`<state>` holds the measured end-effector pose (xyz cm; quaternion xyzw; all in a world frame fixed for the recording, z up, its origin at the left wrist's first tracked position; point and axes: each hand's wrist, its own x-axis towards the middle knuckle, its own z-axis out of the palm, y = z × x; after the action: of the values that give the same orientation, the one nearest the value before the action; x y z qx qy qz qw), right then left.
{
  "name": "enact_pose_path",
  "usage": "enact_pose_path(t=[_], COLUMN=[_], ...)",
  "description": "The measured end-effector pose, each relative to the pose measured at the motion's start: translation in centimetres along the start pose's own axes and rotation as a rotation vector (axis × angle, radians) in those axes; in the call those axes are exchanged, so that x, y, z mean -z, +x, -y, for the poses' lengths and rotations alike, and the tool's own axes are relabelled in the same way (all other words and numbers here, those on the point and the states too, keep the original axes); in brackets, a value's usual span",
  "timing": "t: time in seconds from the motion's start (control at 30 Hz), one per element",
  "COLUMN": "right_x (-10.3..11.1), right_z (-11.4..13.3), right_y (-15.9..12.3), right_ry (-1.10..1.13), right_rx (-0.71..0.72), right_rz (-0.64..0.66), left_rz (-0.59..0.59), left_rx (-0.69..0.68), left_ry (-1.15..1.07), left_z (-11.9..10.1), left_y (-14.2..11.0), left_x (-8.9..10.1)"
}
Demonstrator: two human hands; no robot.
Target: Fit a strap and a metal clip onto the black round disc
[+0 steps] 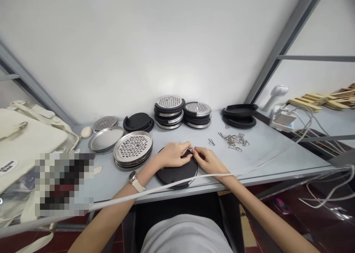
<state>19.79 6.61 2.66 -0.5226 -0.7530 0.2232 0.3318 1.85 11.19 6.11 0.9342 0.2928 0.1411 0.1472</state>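
A round black disc with a metal rim (177,173) lies flat near the front edge of the grey table (266,153). My left hand (173,154) rests on the disc's far edge with its fingers curled in a pinch. My right hand (206,159) meets it from the right, also pinched. Between the fingertips of both hands sits a small metal clip (190,149) at the disc's rim. A wristwatch (135,181) is on my left wrist.
A pile of loose metal clips (234,139) lies right of my hands. Perforated steel plates (133,148), a plain steel tray (105,139), stacked black-and-steel discs (169,112) and black lids (240,114) line the back. A cream bag (27,134) is at left. A white cable (249,170) crosses the table front.
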Motion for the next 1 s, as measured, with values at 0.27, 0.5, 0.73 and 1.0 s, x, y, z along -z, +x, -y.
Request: enact_pose_path(t=[0.27,0.5,0.73,1.0], right_x=[-0.08,-0.23,-0.27,-0.38], right_z=[-0.08,-0.32,-0.45,-0.66], right_y=[-0.01,-0.03,-0.11,-0.11], right_ry=[-0.001,-0.008,0.016,0.081], right_rx=[-0.001,-0.005,-0.018,-0.037], right_rz=[-0.006,-0.005,-0.018,-0.033], left_rz=[0.004,0.003,-0.002,0.011], left_rx=[0.008,0.006,0.008,0.031], left_ry=[-0.002,-0.024,-0.063,-0.066], left_z=[-0.12,0.00,0.09,-0.07], left_y=[0.07,0.09,0.15,0.18], left_x=[0.07,-0.03,-0.06,0.10])
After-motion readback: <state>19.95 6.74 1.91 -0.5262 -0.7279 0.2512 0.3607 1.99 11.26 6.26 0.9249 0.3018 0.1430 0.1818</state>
